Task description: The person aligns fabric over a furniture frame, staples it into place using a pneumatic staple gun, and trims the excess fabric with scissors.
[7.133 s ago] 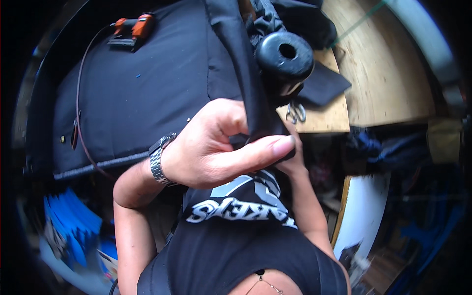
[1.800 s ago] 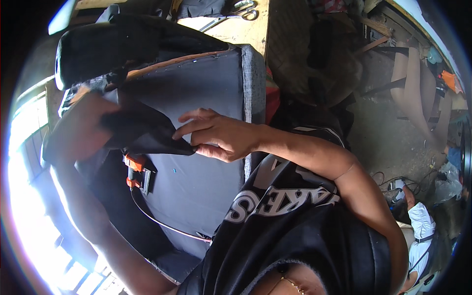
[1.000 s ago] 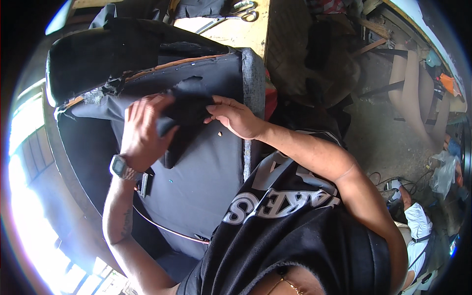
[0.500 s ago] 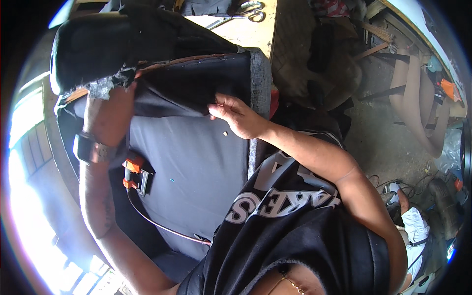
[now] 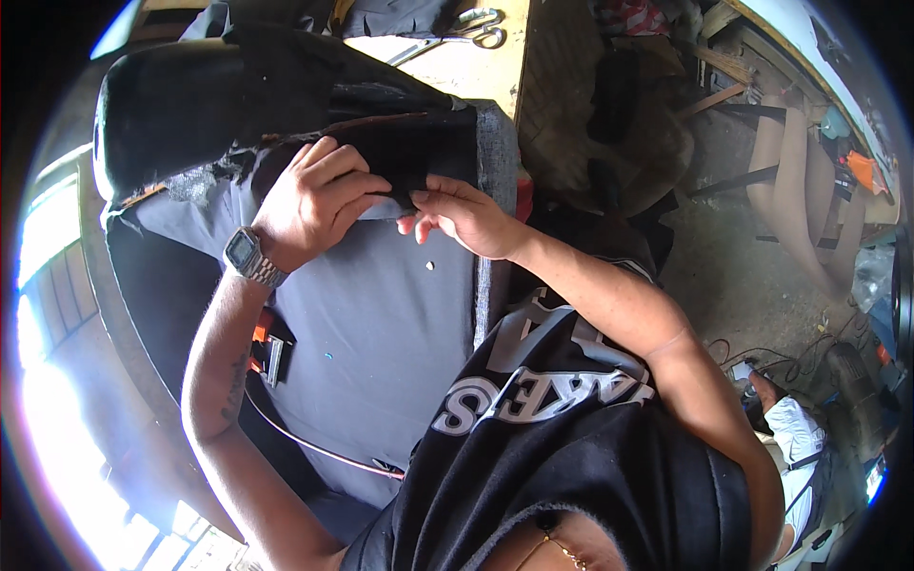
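A flap of black fabric (image 5: 405,157) lies folded along a padded, dark-covered furniture piece (image 5: 381,314). My left hand (image 5: 324,200), with a watch at its wrist, pinches the flap's edge near the middle. Just to its right, my right hand (image 5: 466,221) grips the same edge between thumb and forefinger, its other fingers loosely curled. Behind both hands a strip of brown wooden frame (image 5: 357,124) shows beside frayed grey material (image 5: 195,183). An orange staple gun (image 5: 274,357) rests on the furniture's cover, partly hidden by my left forearm.
An air hose (image 5: 314,445) runs from the staple gun toward my body. Scissors (image 5: 487,36) lie on a wooden table (image 5: 511,62) at the back. Wood scraps (image 5: 728,67) and cables are on the right. Another person's white sleeve (image 5: 795,428) shows at lower right.
My left hand has come away from the frayed edge at the left and moved right, beside my right hand, onto the fabric. The right hand has barely shifted.
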### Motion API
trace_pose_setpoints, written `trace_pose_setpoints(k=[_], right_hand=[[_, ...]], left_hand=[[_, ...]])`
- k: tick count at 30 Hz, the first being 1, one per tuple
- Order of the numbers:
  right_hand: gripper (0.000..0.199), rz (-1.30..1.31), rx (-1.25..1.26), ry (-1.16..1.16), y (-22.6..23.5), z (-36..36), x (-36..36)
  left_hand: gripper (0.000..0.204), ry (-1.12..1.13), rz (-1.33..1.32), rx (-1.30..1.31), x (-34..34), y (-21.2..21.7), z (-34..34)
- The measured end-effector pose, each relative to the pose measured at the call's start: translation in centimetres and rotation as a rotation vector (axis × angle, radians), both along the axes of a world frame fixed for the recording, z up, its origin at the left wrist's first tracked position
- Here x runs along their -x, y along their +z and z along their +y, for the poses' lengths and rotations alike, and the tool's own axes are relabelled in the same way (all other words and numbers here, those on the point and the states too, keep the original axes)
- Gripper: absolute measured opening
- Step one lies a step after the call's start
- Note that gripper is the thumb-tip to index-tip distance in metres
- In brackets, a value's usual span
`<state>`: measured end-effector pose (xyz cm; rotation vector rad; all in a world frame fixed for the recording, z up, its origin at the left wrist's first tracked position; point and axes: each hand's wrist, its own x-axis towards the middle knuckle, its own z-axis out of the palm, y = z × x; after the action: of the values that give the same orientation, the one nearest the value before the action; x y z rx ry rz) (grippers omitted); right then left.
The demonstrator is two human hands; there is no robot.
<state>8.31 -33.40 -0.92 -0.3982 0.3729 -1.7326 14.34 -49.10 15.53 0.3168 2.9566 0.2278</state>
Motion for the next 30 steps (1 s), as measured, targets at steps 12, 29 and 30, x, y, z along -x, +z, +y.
trace_pose_setpoints(k=[12,29,30], right_hand=[[0.022,1.665,-0.221,-0.72,3.1,0.1,8.7],[0.004,1.822,-0.198,-0.907,-0.7,-2.9,8.8],[0.004,1.798,-0.234,-0.904,-0.7,-2.8,8.8]], left_hand=[[0.008,0.128,0.162,0.484,2.8,-3.4,2.9],[0.028,-0.034,0.511,0.176,-2.2,-7.4,6.2],[0.026,0.126,0.463,0.107,-2.5,-8.7,6.6]])
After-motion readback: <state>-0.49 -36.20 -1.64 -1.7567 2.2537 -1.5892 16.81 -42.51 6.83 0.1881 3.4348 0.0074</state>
